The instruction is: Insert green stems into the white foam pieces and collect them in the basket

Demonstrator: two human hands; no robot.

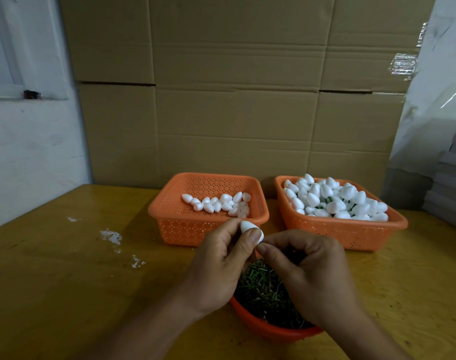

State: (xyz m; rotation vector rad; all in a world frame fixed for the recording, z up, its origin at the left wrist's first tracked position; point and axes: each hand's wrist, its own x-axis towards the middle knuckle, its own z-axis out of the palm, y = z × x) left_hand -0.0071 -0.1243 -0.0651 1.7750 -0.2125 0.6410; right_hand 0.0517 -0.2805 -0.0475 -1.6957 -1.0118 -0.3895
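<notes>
My left hand (pixel 219 258) pinches a white egg-shaped foam piece (pixel 247 226) between thumb and fingers. Against the foam's lower end, my right hand (pixel 310 266) has its fingertips closed; any stem in them is hidden. Both hands hover over a red bowl (pixel 260 327) full of short green stems (pixel 263 289). Behind them, the left orange basket (pixel 169 216) holds several plain foam pieces (pixel 219 202). The right orange basket (pixel 351 231) is heaped with foam pieces on green stems (pixel 336 200).
Everything rests on a yellow wooden table (pixel 65 281) with white flecks (pixel 112 236) at the left. Cardboard boxes (pixel 234 100) form a wall behind the baskets. Grey stacked sheets (pixel 453 188) and a plastic bag (pixel 434 113) stand at the right.
</notes>
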